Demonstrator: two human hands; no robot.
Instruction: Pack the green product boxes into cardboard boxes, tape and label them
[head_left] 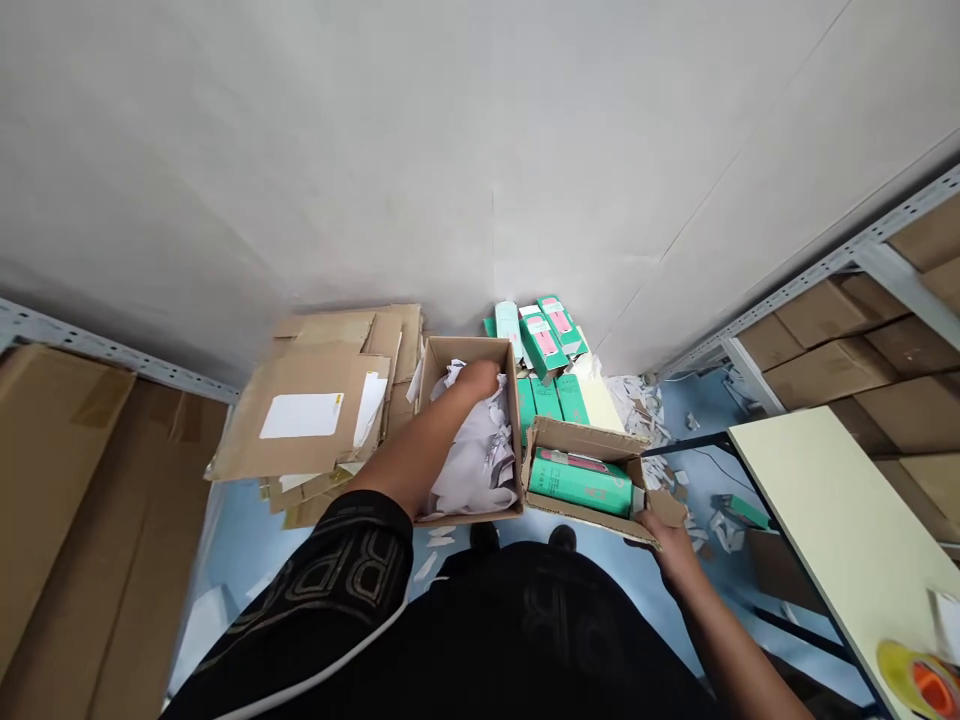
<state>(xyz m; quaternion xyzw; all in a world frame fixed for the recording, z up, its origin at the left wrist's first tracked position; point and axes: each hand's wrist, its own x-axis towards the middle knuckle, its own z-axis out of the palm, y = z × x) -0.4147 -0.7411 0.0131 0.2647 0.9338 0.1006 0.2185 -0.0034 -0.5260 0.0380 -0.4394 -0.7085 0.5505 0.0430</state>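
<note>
My left hand [480,378] reaches into an open carton [469,348] at its far right corner. Its fingers are curled down into the crumpled white paper [469,450] that fills this carton, and the fingertips are hidden. On the right, my right hand [664,535] grips the near right corner of a smaller open cardboard box [589,437]. Inside that box lies a green product box [581,482] with a pink panel. The small box is held beside the carton, in front of several green boxes [544,345] piled on a pale tabletop.
Flattened cardboard sheets [315,360] are stacked left of the carton. Large cartons [75,500] stand at far left, and shelves with boxes [832,330] at right. A pale table [840,520] carries a tape roll [919,680]. Paper scraps [641,405] litter the blue floor.
</note>
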